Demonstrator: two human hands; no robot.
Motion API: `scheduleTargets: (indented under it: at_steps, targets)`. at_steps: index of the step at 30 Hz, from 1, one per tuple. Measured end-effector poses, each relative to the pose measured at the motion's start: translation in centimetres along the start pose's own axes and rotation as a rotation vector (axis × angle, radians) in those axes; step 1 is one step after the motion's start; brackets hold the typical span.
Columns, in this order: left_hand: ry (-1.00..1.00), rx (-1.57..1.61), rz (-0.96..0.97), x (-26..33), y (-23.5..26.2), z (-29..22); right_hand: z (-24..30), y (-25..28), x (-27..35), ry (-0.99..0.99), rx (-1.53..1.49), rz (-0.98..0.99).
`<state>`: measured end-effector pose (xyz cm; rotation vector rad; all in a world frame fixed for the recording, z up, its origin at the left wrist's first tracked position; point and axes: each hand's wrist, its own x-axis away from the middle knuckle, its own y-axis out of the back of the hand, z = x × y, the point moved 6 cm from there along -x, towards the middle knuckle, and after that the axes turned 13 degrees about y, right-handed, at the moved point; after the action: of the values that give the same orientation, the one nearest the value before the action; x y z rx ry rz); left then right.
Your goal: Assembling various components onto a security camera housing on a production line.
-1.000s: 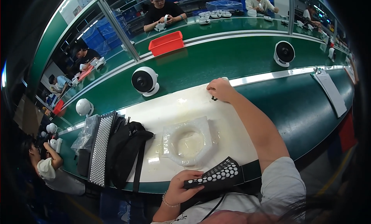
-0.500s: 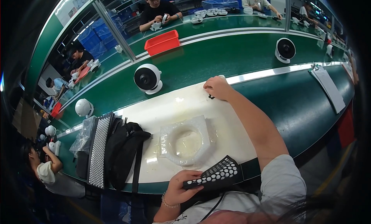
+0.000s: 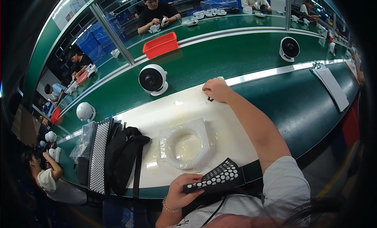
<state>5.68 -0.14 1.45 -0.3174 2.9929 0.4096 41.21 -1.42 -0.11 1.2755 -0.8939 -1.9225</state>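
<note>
— White mat on the green table (image 3: pixel 275 110): any open room?
— Plenty right of the plastic-wrapped ring (image 3: pixel 184 143). Left hand (image 3: pixel 184 190) fingers clamp a perforated black grille (image 3: pixel 216 177) at the near edge.
— Right hand (image 3: pixel 216 89)?
— Curled over something small and dark at the far edge; grip unclear.

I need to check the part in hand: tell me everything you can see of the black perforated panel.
The black perforated panel is a flat, fan-shaped grille, seemingly plastic, with rows of round holes that show white. It lies tilted over the near edge of the white mat, gripped at its narrow end by the left hand.
</note>
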Motion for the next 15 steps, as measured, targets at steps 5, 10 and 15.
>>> scheduleTargets:
  at_steps: [5, 10, 15]
  targets:
    - [0.011, 0.005, -0.006, -0.15, -0.1, -0.48, -0.02, 0.02, 0.07, -0.037, -0.02, 0.013]
    - [-0.003, -0.022, 0.002, -0.13, -0.09, -0.51, -0.15, -0.27, -0.13, -0.009, 0.0, 0.0]
    - [-0.001, 0.003, -0.005, -0.14, -0.22, -0.47, -0.49, -0.34, 0.13, -0.012, -0.004, 0.0]
